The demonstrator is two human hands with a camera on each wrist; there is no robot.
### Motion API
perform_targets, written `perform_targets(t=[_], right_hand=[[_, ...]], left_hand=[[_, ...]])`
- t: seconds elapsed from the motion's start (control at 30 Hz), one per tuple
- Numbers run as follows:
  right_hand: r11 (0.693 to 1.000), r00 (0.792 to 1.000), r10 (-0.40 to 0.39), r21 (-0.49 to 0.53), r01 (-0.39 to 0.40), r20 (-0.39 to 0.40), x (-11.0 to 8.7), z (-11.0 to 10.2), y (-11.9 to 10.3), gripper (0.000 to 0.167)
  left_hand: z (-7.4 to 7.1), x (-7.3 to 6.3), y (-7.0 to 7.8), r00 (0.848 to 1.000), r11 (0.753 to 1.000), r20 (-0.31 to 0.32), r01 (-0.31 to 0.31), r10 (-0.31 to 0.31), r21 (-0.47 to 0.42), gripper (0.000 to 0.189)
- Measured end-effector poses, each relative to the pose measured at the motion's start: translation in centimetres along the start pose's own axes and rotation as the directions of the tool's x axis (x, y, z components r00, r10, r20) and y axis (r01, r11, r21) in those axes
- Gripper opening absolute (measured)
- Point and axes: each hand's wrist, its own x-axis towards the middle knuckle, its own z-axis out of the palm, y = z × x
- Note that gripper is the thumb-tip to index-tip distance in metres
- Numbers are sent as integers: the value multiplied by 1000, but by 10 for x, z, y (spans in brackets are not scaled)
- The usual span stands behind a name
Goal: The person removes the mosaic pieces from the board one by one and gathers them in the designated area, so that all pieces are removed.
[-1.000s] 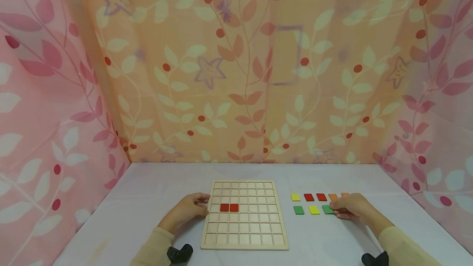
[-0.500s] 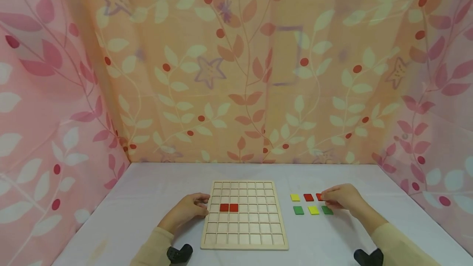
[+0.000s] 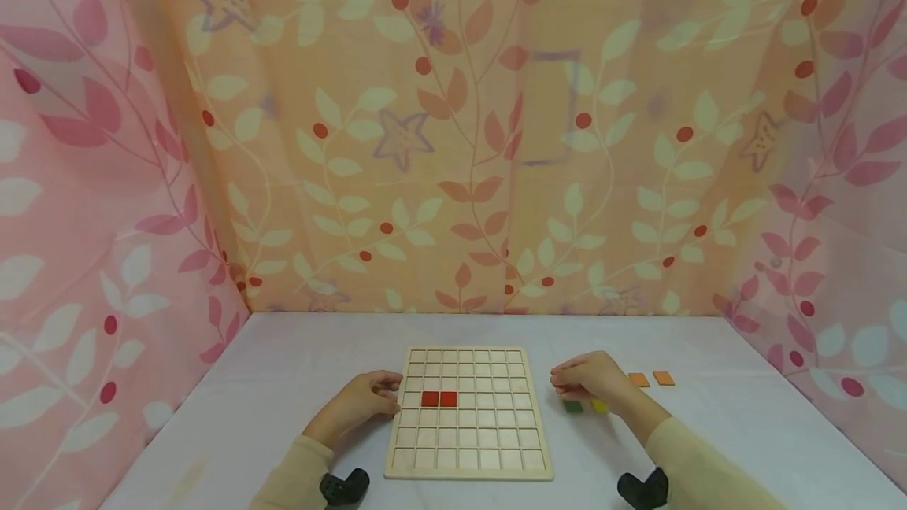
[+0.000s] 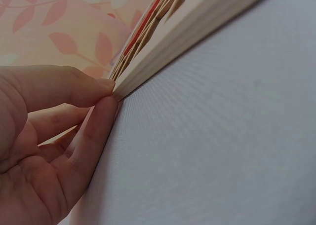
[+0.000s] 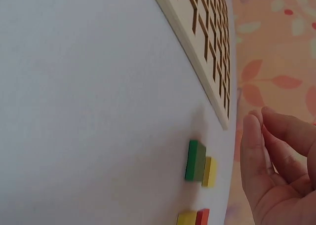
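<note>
A pale wooden grid board (image 3: 468, 475) lies on the table, with two red square tiles (image 3: 430, 399) side by side in its cells. My left hand (image 3: 361, 404) rests its thumb and fingertips against the board's left edge. Over the tiles right of the board hovers my right hand (image 3: 594, 378). Its thumb and fingertips come close together, and no tile shows between them in the right wrist view. Below it lie a green tile (image 5: 195, 161) and a yellow tile (image 5: 209, 172). Another yellow tile (image 5: 187, 218) and a red tile (image 5: 202, 217) show at that view's bottom edge.
Two orange tiles (image 3: 639, 379) lie behind and right of the right hand. The hand and forearm hide part of the tile rows. A white cloth covers the table (image 3: 298, 337), and patterned curtains (image 3: 460, 179) enclose its back and sides.
My right hand has moved left, from the right-hand green tile past the red tiles to the left end of the rows. Both orange tiles have come into view. The left hand stays put.
</note>
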Motion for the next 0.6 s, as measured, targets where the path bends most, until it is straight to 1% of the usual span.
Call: perform_targets(t=[0.1,0.17,0.3,0.4,0.47,0.53,0.6], right_hand=[[1000,1000,-9,13,9,17,1,15,-5,26],[1000,1000,-14,1,14,23,1,24,-8,24],[999,997,-44,3,44,57,2,40,-13,23],[998,996,-43,40,39,82,3,51,-17,22],[998,995,-28,53,23,95,5,58,-18,22],[999,994,-18,53,13,104,5,65,-18,22],[999,992,-31,43,26,119,5,71,-17,22]], left_hand=[[0,0,1,1000,1000,-9,4,-4,2,56],[1,0,2,1000,1000,-14,5,-5,6,56],[0,-1,3,1000,1000,-20,1,-1,13,55],[0,-1,3,1000,1000,-22,-1,1,17,55],[0,-1,3,1000,1000,-18,0,0,19,55],[0,-1,2,1000,1000,-7,-3,3,11,55],[0,-2,2,1000,1000,-1,-7,7,8,56]])
